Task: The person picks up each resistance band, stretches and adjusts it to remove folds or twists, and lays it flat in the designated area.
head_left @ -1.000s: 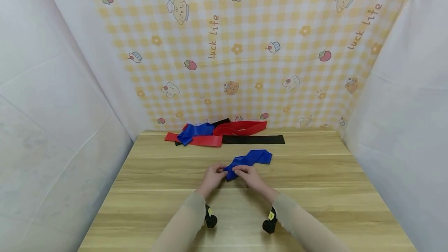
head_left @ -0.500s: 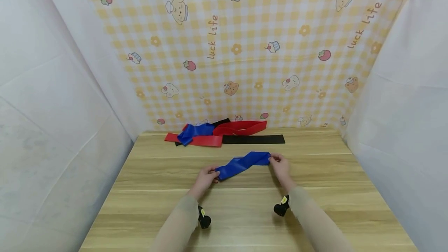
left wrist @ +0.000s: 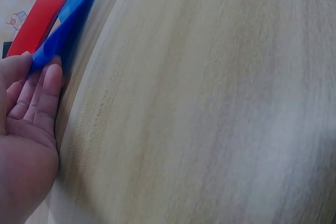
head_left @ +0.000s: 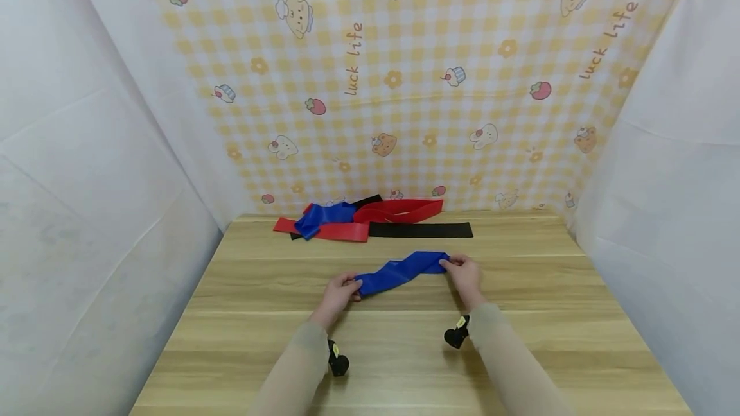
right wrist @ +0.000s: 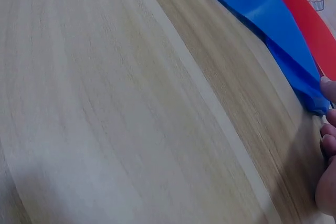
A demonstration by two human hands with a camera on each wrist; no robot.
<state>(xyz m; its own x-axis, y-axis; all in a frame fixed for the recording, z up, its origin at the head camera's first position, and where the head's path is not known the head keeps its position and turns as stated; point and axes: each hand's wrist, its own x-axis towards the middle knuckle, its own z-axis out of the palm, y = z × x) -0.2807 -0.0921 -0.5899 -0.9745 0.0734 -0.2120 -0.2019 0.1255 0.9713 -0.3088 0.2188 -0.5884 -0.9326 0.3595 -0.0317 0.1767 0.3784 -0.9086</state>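
Observation:
A flat, glossy blue band [head_left: 399, 272] stretches between both hands over the middle of the table, with a twist or fold partway along it. At its lower left end my left hand [head_left: 338, 294] pinches it between thumb and fingers; the left wrist view shows the thumb [left wrist: 18, 67] on top of the blue edge. My right hand [head_left: 465, 276] pinches the upper right end. In the right wrist view the band [right wrist: 257, 6] runs up and away from the right fingertips, which sit at the frame's edge, the rest of that hand largely cut off.
Behind the band lie a flat red strip [head_left: 341, 232], a looped red strip [head_left: 413, 211], a flat black strip [head_left: 421, 230] and a crumpled blue strip [head_left: 325, 216]. A checkered cloth [head_left: 376, 82] hangs at the back of the wooden table [head_left: 399, 352], with white sheets [head_left: 659, 198] at the sides.
A second ago both hands were together at the band's lower left end. They have since moved apart, the right hand to the upper right end, and the band is now drawn out longer.

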